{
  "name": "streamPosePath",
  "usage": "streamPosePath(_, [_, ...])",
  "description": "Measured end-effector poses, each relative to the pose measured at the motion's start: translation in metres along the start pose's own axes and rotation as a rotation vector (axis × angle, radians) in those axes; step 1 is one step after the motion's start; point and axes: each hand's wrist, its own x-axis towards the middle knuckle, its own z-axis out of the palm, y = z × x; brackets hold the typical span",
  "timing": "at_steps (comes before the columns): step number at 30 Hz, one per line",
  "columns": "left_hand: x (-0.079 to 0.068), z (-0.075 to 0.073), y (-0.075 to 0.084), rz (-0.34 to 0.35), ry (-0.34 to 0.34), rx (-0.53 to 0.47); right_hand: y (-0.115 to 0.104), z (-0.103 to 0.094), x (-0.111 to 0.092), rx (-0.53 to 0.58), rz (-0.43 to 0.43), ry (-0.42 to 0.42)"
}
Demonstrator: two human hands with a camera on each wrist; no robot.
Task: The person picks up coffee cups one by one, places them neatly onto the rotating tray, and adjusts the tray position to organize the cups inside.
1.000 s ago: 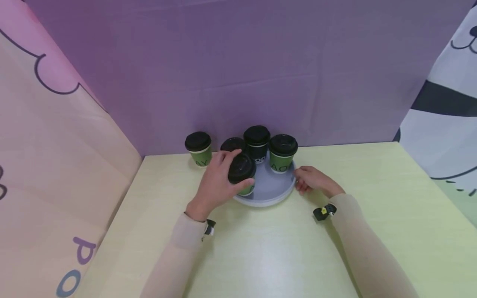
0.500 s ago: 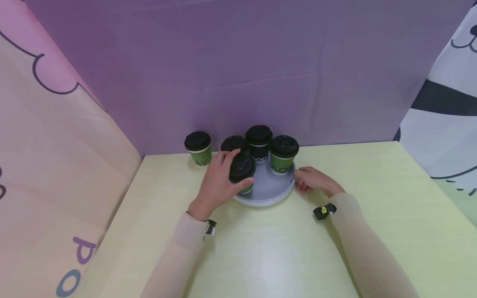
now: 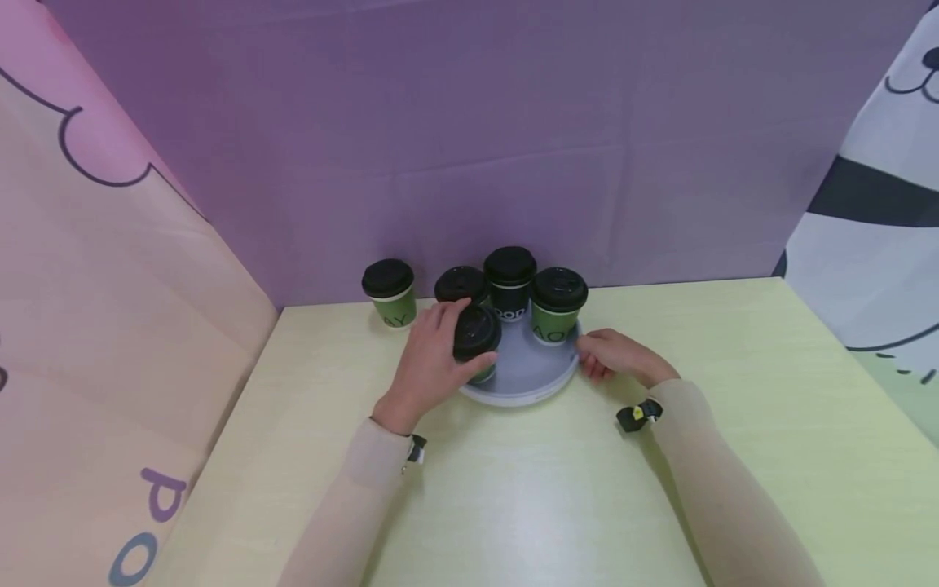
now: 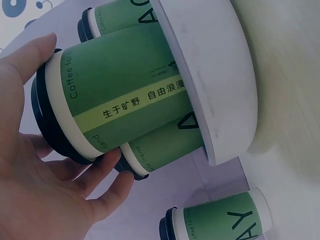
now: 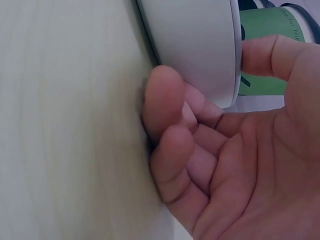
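My left hand (image 3: 433, 359) holds a green paper coffee cup (image 4: 120, 95) by its black lid, thumb on one side and fingers on the other. This cup stands upright at the front left of a round pale tray (image 3: 524, 371). My right hand (image 3: 619, 356) grips the tray's right side, its thumb at the rim and its other fingers bent against the wall near the table. Also on the tray are a dark cup (image 3: 509, 297), a green cup (image 3: 555, 322) at the right, and a cup with a black lid (image 3: 460, 281), partly hidden behind my left hand.
Another green lidded cup (image 3: 396, 308) stands on the light wooden table (image 3: 499, 489), left of the tray. A purple cloth backdrop (image 3: 469, 147) rises right behind the cups. Printed cloth panels flank the table on the left and right.
The dark cup and the right green cup have shifted slightly right, and more of the dark cup's lettering shows. My left hand moves very little with its cup. My right hand stays at the rim.
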Motion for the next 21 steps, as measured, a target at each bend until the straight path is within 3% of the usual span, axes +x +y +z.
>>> streamPosePath(21, [-0.0008, 0.0017, -0.0041, -0.021, 0.011, 0.046, 0.0020, -0.0004, 0.0000, -0.016, -0.010, -0.041])
